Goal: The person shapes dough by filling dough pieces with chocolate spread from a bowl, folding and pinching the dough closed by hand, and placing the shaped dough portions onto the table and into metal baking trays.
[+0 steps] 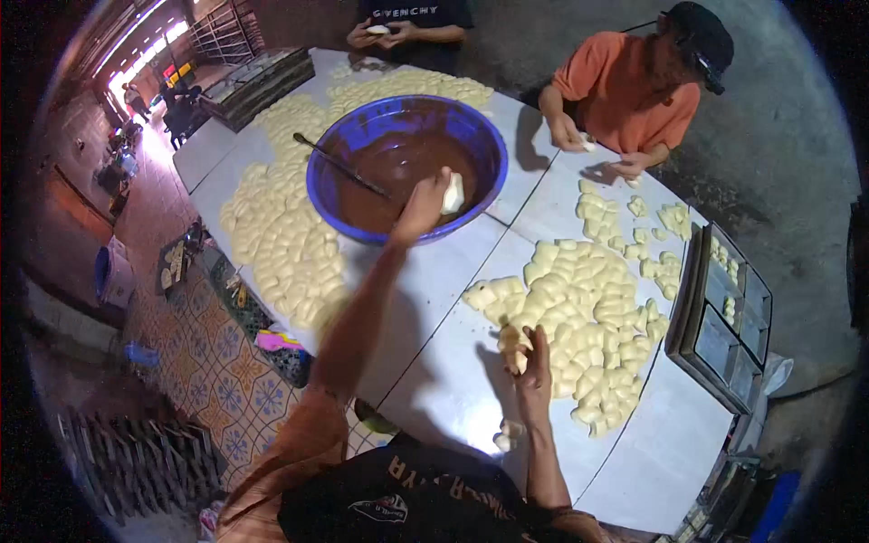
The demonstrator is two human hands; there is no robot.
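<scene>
I'm on the head cam, left one of the pair; fisheye, looking steeply down and out ahead over the wearer's black shirt front (398, 498), which sits below both grips; left hand (423, 208) just above frame centre, right hand (532, 369) lower and closer to the torso; tabletop (434, 353) runs under both; view reaches past the left hand to a bright doorway (149, 63), far upper left; edges bow toward the rim.
</scene>
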